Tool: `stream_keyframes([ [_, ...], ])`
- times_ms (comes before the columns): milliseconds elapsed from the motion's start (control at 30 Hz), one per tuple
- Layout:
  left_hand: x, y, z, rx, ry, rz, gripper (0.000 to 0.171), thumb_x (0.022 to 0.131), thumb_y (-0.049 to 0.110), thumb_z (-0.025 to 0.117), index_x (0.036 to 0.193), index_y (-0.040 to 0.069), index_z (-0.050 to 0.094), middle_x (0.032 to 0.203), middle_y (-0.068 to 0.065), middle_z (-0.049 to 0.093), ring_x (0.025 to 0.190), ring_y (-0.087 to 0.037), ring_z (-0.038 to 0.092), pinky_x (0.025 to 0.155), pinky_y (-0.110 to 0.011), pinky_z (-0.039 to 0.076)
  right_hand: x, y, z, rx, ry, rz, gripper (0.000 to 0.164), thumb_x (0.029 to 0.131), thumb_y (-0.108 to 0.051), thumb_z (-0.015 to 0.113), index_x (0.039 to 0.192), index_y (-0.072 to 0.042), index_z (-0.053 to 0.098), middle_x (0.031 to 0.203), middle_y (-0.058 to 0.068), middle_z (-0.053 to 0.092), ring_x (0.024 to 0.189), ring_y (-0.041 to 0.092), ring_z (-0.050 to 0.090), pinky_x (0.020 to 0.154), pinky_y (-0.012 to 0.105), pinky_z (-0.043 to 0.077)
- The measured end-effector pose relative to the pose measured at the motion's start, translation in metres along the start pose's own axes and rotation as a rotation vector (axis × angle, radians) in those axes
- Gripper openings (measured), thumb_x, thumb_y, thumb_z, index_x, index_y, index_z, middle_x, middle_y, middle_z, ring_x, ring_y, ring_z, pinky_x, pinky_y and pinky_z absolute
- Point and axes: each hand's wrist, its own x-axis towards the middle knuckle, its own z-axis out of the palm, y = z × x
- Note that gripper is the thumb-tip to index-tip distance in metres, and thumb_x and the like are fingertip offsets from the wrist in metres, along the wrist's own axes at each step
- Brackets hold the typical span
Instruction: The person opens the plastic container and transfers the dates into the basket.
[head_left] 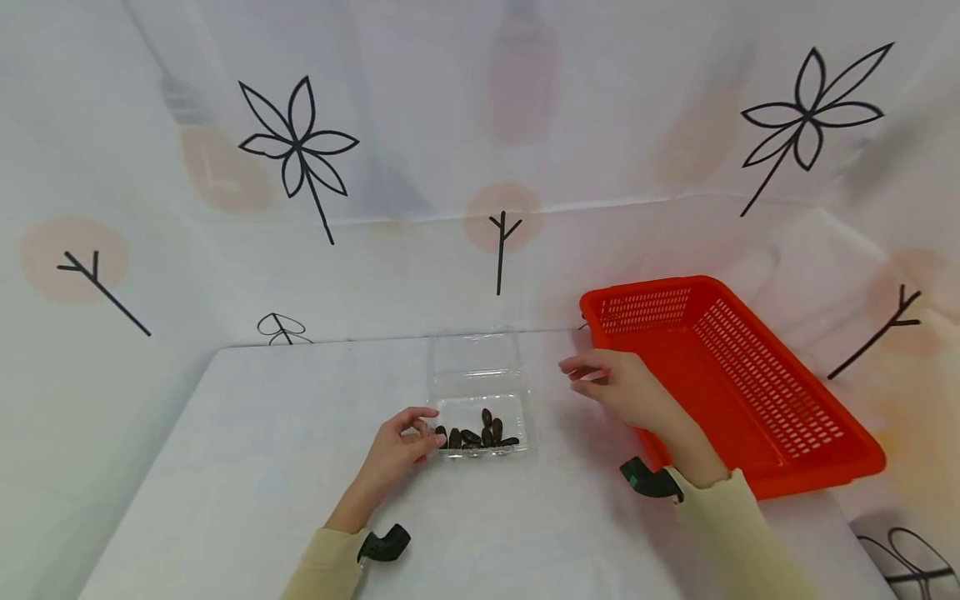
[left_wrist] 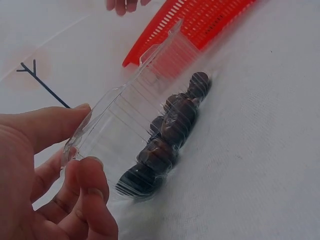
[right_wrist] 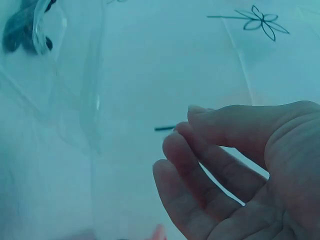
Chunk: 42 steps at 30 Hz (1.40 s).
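A clear plastic clamshell box [head_left: 480, 406] stands on the white table with its lid [head_left: 476, 353] folded back. Several dark brown oval pieces [head_left: 487, 437] lie in it, gathered along the near wall; their exact kind cannot be told. At the box's left side, my left hand [head_left: 405, 442] pinches the rim between thumb and fingers, seen close in the left wrist view. My right hand [head_left: 618, 383] hovers right of the box, by the near-left part of a red basket [head_left: 750, 400]. Its fingers are loosely bent and nothing shows between them.
The red basket has slotted walls and takes up the right side of the table. A white cloth [head_left: 420, 275] with plant drawings hangs behind the table. The table's left edge [head_left: 161, 433] slants toward me.
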Motion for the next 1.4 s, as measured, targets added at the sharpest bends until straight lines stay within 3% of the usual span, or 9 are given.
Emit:
stream_keyframes([
  [167,-0.004,0.01,0.001,0.023,-0.017,-0.009,0.045,0.086,0.005,0.077,0.127,-0.001,0.059,0.085,-0.002,0.052,0.057,-0.014,0.049,0.057,-0.027,0.043,0.011,-0.003,0.02,0.026,-0.036,-0.065,0.027,0.092,-0.004,0.07,0.119,-0.007,0.071,0.11,0.006,0.071,0.099,0.023,0.066,0.085,0.041,0.055],
  [367,-0.016,0.033,0.004,0.035,-0.03,-0.009,0.044,0.086,0.003,0.076,0.125,-0.005,0.059,0.082,-0.002,0.052,0.057,-0.014,0.047,0.059,-0.027,0.044,0.021,-0.002,0.041,0.056,-0.087,-0.068,0.026,0.092,-0.004,0.07,0.118,-0.006,0.072,0.11,0.007,0.071,0.098,0.022,0.065,0.087,0.04,0.055],
  [533,-0.018,0.037,0.005,0.026,-0.017,-0.009,0.044,0.085,0.002,0.076,0.125,-0.004,0.06,0.081,-0.002,0.051,0.058,-0.016,0.049,0.059,-0.028,0.044,0.031,0.001,0.061,0.075,-0.14,-0.065,0.025,0.092,-0.003,0.069,0.117,-0.004,0.072,0.109,0.012,0.071,0.097,0.022,0.065,0.086,0.037,0.055],
  [800,-0.016,0.035,0.005,0.027,-0.003,-0.014,0.044,0.084,0.001,0.077,0.124,-0.004,0.061,0.079,-0.002,0.051,0.058,-0.016,0.051,0.058,-0.028,0.045,0.048,0.002,0.083,0.095,-0.223,-0.052,0.026,0.094,-0.004,0.067,0.119,-0.003,0.071,0.109,0.014,0.071,0.096,0.021,0.065,0.084,0.033,0.055],
  [1100,-0.015,0.035,0.01,0.009,0.011,-0.012,0.043,0.084,0.0,0.076,0.123,-0.005,0.061,0.077,-0.002,0.05,0.057,-0.011,0.052,0.063,-0.031,0.051,0.067,0.001,0.094,0.149,-0.293,-0.054,0.026,0.094,-0.005,0.067,0.12,-0.001,0.07,0.11,0.014,0.071,0.099,0.02,0.065,0.088,0.036,0.053],
  [1400,-0.001,0.0,0.01,-0.071,0.04,-0.019,0.046,0.083,0.001,0.078,0.125,0.001,0.062,0.075,-0.002,0.051,0.06,-0.013,0.057,0.06,-0.028,0.052,0.075,0.005,0.096,0.021,-0.417,-0.147,0.028,0.092,0.002,0.064,0.119,-0.002,0.071,0.11,0.01,0.071,0.098,0.018,0.065,0.088,0.032,0.052],
])
